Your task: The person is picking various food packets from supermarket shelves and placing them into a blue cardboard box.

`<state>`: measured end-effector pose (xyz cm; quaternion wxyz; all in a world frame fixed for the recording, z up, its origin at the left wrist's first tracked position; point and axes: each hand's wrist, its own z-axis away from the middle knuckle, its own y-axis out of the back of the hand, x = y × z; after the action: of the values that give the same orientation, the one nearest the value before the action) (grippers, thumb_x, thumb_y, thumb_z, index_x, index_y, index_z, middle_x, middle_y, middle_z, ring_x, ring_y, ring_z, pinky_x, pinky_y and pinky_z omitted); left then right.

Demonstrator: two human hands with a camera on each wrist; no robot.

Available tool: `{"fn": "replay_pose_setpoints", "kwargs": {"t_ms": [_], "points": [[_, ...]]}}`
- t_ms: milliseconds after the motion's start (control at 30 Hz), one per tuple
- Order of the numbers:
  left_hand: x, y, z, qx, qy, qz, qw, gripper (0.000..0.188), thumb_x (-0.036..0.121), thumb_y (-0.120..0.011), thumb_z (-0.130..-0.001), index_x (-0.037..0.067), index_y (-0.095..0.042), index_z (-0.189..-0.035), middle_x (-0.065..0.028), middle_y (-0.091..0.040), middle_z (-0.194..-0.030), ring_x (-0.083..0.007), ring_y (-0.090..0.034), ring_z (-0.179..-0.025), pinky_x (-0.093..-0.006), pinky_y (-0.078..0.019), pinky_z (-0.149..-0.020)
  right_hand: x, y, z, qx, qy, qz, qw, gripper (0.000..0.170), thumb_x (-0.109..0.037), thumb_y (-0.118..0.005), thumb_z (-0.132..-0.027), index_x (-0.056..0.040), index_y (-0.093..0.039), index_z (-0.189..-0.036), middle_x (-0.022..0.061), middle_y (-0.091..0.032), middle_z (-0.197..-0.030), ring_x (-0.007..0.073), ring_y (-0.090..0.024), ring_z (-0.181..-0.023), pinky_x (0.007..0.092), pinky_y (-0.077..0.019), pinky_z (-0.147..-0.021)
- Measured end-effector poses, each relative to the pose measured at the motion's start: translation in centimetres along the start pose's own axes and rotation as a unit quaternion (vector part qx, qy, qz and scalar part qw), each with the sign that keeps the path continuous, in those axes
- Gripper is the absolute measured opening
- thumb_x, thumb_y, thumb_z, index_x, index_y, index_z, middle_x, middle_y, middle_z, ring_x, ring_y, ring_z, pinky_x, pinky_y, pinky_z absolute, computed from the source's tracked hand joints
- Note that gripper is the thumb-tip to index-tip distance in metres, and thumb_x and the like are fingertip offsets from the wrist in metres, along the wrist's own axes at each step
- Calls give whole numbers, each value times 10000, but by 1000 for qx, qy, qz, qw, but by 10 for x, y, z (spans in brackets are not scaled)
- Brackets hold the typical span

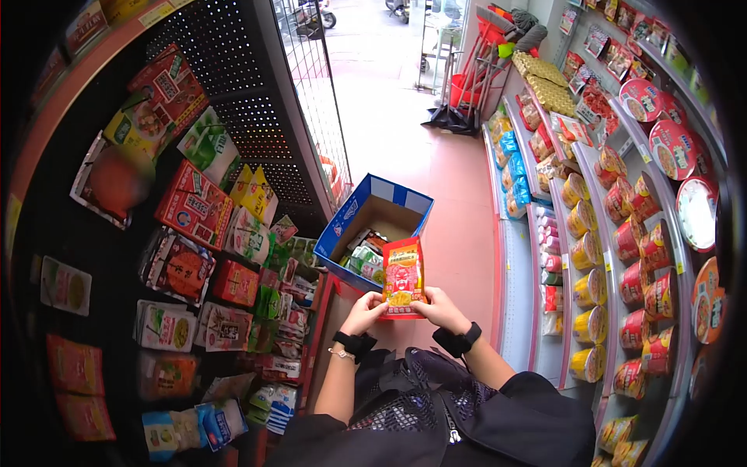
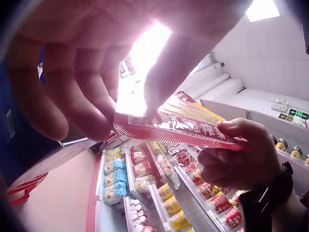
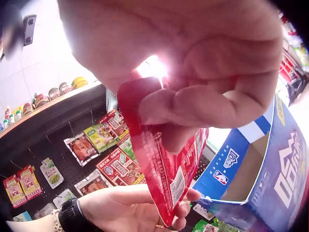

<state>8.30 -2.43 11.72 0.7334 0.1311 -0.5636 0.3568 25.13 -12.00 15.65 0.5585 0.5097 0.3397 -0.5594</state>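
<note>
A red and yellow food packet [image 1: 404, 274] is held upright between both hands, its printed front facing the head camera. The left hand [image 1: 367, 313] pinches its lower left corner, the right hand [image 1: 442, 309] its lower right corner. In the left wrist view the packet's red bottom edge [image 2: 169, 131] runs between the left hand [image 2: 82, 63] and the right hand [image 2: 241, 154]. The right wrist view shows the packet's red back [image 3: 161, 169], with the right hand [image 3: 193, 63] above and the left hand [image 3: 125, 208] below. Just beyond the packet stands an open blue box [image 1: 330, 243] containing several packets.
Hanging packets [image 1: 194, 204] fill the dark pegboard rack on the left. Shelves on the right hold cup noodles [image 1: 587, 288] and bagged goods [image 1: 513, 183]. Pinkish floor [image 1: 459, 194] leads to a bright doorway, with brooms and a red bucket [image 1: 465, 91] beside it.
</note>
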Motion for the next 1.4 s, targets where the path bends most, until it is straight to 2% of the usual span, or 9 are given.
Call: {"fn": "replay_pose_setpoints", "kwargs": {"t_ms": [267, 333, 533, 667, 767, 867, 967, 1133, 1400], "points": [[-4, 35, -28, 26, 9, 20, 999, 179, 69, -503, -741, -11, -439, -888, -22, -514, -705, -68, -482, -624, -189, -398, -555, 2, -22, -35, 10, -38, -44, 998, 257, -136, -519, -699, 56, -489, -868, 77, -553, -721, 110, -517, -638, 246, -432, -579], [3, 36, -41, 39, -1, 10, 999, 227, 72, -502, -743, -15, -422, -937, -21, -513, -714, -68, -480, -636, -189, -397, -568, -2, -9, -54, -10, -84, -24, 996, 250, -138, -517, -707, 54, -493, -865, 75, -554, -727, 107, -515, -628, 244, -431, -571], [19, 31, -82, 111, 1, -37, 993, 352, 103, -504, -748, -22, -380, -1052, -72, -507, -870, -101, -485, -765, -225, -409, -664, 21, 28, -128, -44, 7, 13, 999, 201, -105, -506, -724, 32, -501, -871, 33, -542, -742, 74, -477, -599, 212, -406, -531], [10, 25, -113, 189, -57, -45, 979, 331, 146, -501, -754, 14, -416, -1045, -36, -504, -877, -85, -471, -744, -213, -399, -628, 8, 63, -184, -98, -63, 20, 993, 198, -111, -514, -709, 38, -511, -840, 40, -545, -711, 76, -478, -582, 217, -407, -524], [15, 19, -111, 224, -7, -94, 970, 270, 165, -511, -735, -4, -472, -942, -71, -530, -864, -132, -502, -767, -258, -411, -678, 19, 70, -221, -88, 18, 157, 983, 203, -126, -529, -660, 49, -530, -763, 63, -540, -605, 101, -501, -539, 238, -413, -500], [11, 3, -107, 290, -19, -132, 948, 254, 178, -513, -727, 3, -488, -909, -84, -536, -841, -144, -508, -728, -265, -417, -657, -7, 78, -247, -176, 18, 398, 900, 233, -203, -527, -628, 27, -545, -662, 192, -539, -616, 273, -552, -600, 338, -430, -563], [2, 0, -107, 345, 2, -138, 928, 235, 178, -524, -714, 14, -502, -883, -99, -523, -826, -150, -501, -710, -267, -416, -643, 15, 64, -273, -206, 59, 476, 853, 224, -230, -488, -645, -29, -573, -697, 204, -538, -701, 328, -531, -685, 383, -428, -622], [-19, -15, -100, 421, 32, -142, 896, 243, 199, -540, -706, 36, -504, -882, -109, -490, -840, -168, -497, -698, -276, -420, -649, 49, 41, -273, -289, 141, 348, 881, 191, -191, -476, -694, -34, -568, -751, 196, -535, -695, 329, -527, -683, 365, -414, -615], [-18, -46, -96, 447, 50, -132, 883, 208, 147, -507, -732, 7, -500, -886, -83, -512, -813, -135, -501, -731, -256, -415, -666, 40, 25, -261, -387, 65, 312, 865, 226, -180, -443, -733, -17, -546, -853, 202, -540, -735, 309, -541, -696, 354, -415, -613]]}}
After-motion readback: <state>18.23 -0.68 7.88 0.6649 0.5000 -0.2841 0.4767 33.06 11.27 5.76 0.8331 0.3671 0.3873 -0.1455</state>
